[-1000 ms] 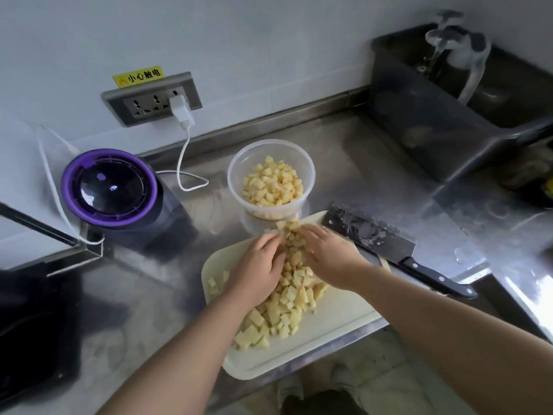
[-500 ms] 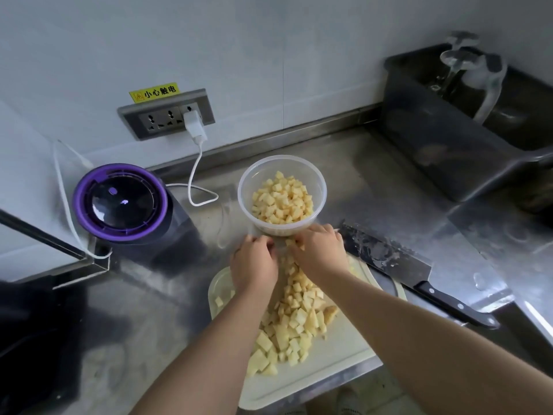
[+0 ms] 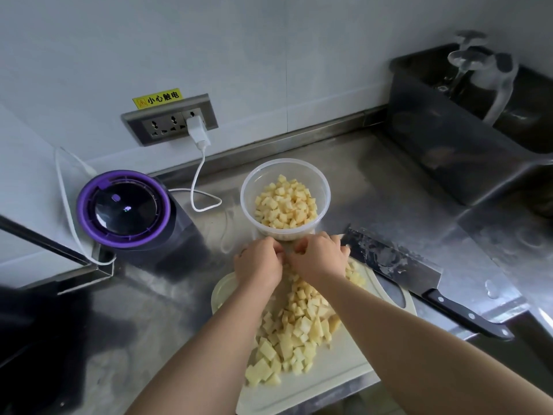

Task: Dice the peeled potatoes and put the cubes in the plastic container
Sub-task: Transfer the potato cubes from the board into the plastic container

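Note:
A round clear plastic container (image 3: pixel 244 193) stands on the steel counter, holding a heap of potato cubes (image 3: pixel 284 206). Just in front of it, my left hand (image 3: pixel 258 262) and my right hand (image 3: pixel 318 259) are cupped together with curled fingers, fingertips meeting at the container's near wall. They hold a scoop of cubes between them, mostly hidden. Under my wrists lies a white cutting board (image 3: pixel 335 375) with a loose pile of diced potato (image 3: pixel 296 333).
A cleaver (image 3: pixel 392 262) lies on the counter right of the board, its black handle toward the front edge. A purple-lidded appliance (image 3: pixel 122 205) stands left of the container. A white charger cable (image 3: pixel 197 175) loops down from the wall socket (image 3: pixel 170 121). A steel sink (image 3: pixel 466 130) sits at back right.
Both hands gathered cubes from the pile and moved together forward, from the middle of the board to the container's near wall.

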The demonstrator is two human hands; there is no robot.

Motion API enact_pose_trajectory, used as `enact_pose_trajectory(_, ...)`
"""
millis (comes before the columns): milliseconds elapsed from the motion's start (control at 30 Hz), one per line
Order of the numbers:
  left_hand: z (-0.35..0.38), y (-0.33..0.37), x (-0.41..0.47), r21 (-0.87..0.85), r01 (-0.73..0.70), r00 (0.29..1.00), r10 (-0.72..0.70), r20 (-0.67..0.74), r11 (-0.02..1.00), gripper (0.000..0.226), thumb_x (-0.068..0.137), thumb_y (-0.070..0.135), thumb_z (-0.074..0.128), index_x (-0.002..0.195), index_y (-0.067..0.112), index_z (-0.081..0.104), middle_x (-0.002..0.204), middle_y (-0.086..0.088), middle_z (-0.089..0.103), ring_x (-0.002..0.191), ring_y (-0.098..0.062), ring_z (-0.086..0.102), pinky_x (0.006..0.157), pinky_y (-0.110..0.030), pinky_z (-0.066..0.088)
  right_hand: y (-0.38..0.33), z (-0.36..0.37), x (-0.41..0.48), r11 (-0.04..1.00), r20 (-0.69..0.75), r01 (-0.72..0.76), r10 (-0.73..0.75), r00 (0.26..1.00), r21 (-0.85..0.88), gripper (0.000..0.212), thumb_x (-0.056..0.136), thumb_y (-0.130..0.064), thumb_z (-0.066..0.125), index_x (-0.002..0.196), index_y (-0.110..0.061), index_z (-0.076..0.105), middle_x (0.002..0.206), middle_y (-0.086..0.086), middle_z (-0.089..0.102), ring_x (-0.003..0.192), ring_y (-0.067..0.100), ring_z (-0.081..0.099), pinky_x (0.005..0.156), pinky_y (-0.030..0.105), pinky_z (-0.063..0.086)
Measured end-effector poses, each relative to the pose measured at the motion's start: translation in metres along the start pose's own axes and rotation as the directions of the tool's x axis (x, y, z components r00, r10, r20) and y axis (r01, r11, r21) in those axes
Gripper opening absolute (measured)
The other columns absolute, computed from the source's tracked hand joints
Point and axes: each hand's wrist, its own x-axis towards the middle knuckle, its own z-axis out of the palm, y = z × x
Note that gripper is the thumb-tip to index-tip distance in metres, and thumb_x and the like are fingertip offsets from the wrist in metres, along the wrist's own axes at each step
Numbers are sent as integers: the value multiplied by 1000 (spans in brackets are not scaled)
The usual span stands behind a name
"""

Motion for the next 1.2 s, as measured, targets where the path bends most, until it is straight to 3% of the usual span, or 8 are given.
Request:
enact_pose_trajectory(133, -4, -16, -17, 20, -223, 972, 221, 78, 975, 20, 94, 31, 57, 111, 25, 67, 109, 5, 68, 105, -20, 61, 92, -37, 47, 16, -15, -12, 972, 125, 233, -233, 964, 20, 15, 90, -29, 59, 94, -25, 72, 98, -5, 57, 108, 21, 46, 80, 29, 41)
enact_pose_trajectory(300, -13, -23, -22, -108, -247, 964, 255, 70, 963, 15, 91, 31, 63, 102, 23, 70, 99, 9, 69, 92, -12, 63, 76, -27, 48, 41, -49, -29, 918, 165, 386, -395, 904, 86, 25, 92, -21, 62, 115, -26, 69, 118, -10, 65, 106, 12, 60, 93, 27, 48)
enact_pose_trajectory(467, -6, -8, -14, -71, -328, 943, 331, 27, 942, 35, 96, 24, 54, 131, 19, 54, 132, 6, 52, 113, -16, 56, 92, -30, 45, 90, -74, -40, 981, -119, 195, -192, 974, 14, 25, 89, -13, 62, 112, -21, 69, 115, -3, 67, 107, 17, 60, 91, 31, 48)
enact_pose_trajectory(567, 9, -1, -18, -51, -408, 910, 410, 54, 912, 45, 100, 24, 47, 143, 14, 43, 147, 5, 40, 126, -19, 48, 104, -34, 40, 116, -76, -47, 974, -75, 5, -23, 997, -228, 31, 91, -31, 60, 122, -26, 60, 128, 1, 53, 119, 24, 46, 100, 37, 38)
enact_pose_trajectory(633, 15, -2, -21, -52, -423, 905, 424, 25, 905, 40, 100, 22, 46, 139, 14, 49, 144, 7, 42, 122, -18, 51, 101, -33, 42, 125, -76, -49, 951, -16, -28, 24, 1000, -309, 40, 92, -42, 59, 128, -25, 52, 131, 3, 47, 120, 25, 43, 100, 37, 38)
enact_pose_trajectory(833, 15, -10, -23, -12, -483, 875, 483, -26, 876, 30, 98, 18, 47, 124, 14, 63, 129, 8, 56, 105, -17, 61, 88, -30, 48, 131, -78, -34, 974, -68, -52, 38, 997, -223, 33, 92, -18, 56, 125, -21, 53, 128, 4, 49, 116, 25, 44, 77, 36, 49)
enact_pose_trajectory(1133, 9, -32, -36, -60, -562, 827, 557, -73, 825, 32, 98, 18, 49, 127, 20, 63, 125, 5, 65, 112, -14, 62, 93, -28, 47, 141, -82, -17, 975, -228, -86, 39, 973, -203, 23, 98, -17, 49, 113, -12, 65, 118, 10, 58, 107, 31, 49, 83, 39, 45)
enact_pose_trajectory(1200, 6, -37, -37, -113, -525, 849, 512, -130, 843, 28, 97, 14, 53, 120, 16, 68, 119, 3, 68, 106, -16, 64, 91, -26, 48, 137, -78, -24, 988, -226, -80, 49, 973, -131, 20, 96, -16, 52, 109, -11, 66, 114, 10, 62, 99, 30, 54, 74, 36, 47)
